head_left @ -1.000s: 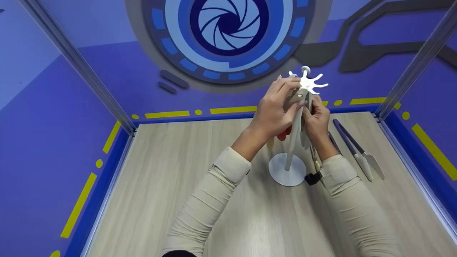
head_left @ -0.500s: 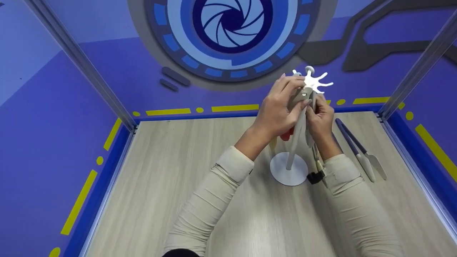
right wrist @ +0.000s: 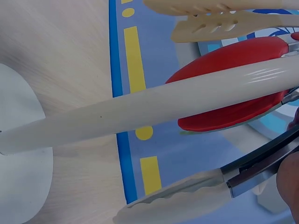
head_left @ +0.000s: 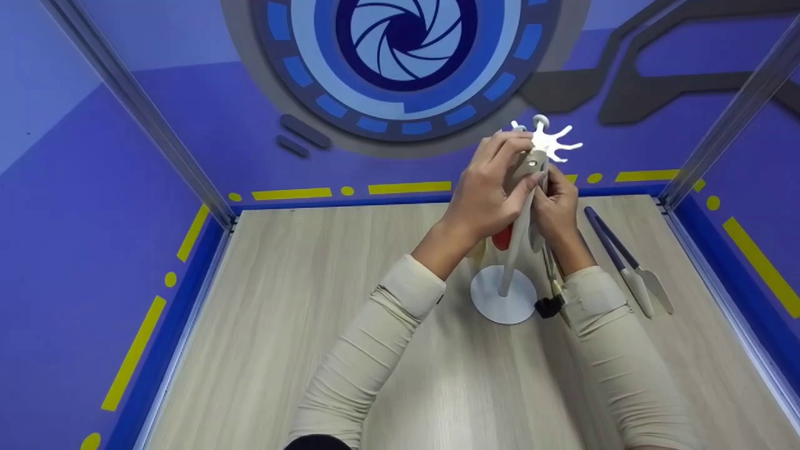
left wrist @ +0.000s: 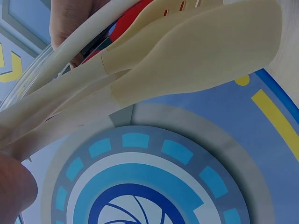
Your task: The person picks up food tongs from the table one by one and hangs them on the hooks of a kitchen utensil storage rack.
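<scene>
A white stand has a round base (head_left: 487, 295), a pale pole (right wrist: 103, 117) and a star-shaped hook top (head_left: 545, 145). Near that top my left hand (head_left: 481, 187) grips the holed upper end of beige tongs (left wrist: 210, 53), thumb in front and fingers over the far side. Their broad paddle points away from the hand in the left wrist view. On the pole's right, my right hand (head_left: 557, 211) pinches the dark metal arms of tongs with pale scalloped tips (right wrist: 187, 201), which hang downward. Red-headed tongs (right wrist: 233, 55) hang behind the pole, partly hidden.
Dark-handled tongs with pale tips (head_left: 637, 281) lie on the wooden table (head_left: 312, 300) to the right of the right forearm. A black object (head_left: 550, 306) sits by the right cuff. Printed blue walls (head_left: 350, 169) enclose the table at the back and sides.
The right hand, with its pale-tipped tongs, has shifted slightly left and up against the pole. The left hand keeps its grip near the hook top. The head view has tilted a little.
</scene>
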The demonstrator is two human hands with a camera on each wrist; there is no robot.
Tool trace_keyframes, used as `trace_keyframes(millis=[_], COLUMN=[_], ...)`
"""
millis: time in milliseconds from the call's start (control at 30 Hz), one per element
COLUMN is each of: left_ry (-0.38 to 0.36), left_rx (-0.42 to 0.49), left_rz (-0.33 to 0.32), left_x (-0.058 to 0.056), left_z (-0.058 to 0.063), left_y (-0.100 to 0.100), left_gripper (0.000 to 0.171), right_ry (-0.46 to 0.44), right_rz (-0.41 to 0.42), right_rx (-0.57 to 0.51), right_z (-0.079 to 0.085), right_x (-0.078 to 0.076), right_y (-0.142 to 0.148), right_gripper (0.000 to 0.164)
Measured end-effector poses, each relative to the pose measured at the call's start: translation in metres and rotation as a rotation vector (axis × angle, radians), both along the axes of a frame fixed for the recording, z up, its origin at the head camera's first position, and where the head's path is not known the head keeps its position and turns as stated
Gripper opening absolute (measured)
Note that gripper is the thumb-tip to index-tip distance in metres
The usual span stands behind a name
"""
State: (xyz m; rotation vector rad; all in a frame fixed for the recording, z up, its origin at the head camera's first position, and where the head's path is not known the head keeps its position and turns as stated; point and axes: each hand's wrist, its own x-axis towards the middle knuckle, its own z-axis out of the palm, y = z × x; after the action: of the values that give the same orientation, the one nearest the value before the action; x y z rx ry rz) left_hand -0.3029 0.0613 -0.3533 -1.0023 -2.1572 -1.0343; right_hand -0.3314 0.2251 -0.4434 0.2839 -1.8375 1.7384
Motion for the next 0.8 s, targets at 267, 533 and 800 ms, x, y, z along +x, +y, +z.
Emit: trace_keyframes(millis=[267, 533, 800], left_ry=[0.015, 0.029, 0.032], left_rx=[0.018, 0.022, 0.027], left_rz=[0.005, 0.011, 0.006], left_x=[-0.0019, -0.0031, -0.0017], left_z=[-0.0033, -0.0046, -0.005], left_y=[0.0022, 0.0005, 0.0029], left_gripper=[0.035, 0.034, 0.034], right_ry=[-0.022, -0.051, -0.061], right_rz=[0.006, 0.018, -0.011], right_rx=[0.005, 0.003, 0.04], right_z=[-0.0007, -0.0043, -0.0087], right_x=[-0.0013, -0.0017, 0.0002], right_y=[-0.0005, -0.005, -0.0028], right_gripper=[0.013, 0.012, 0.009])
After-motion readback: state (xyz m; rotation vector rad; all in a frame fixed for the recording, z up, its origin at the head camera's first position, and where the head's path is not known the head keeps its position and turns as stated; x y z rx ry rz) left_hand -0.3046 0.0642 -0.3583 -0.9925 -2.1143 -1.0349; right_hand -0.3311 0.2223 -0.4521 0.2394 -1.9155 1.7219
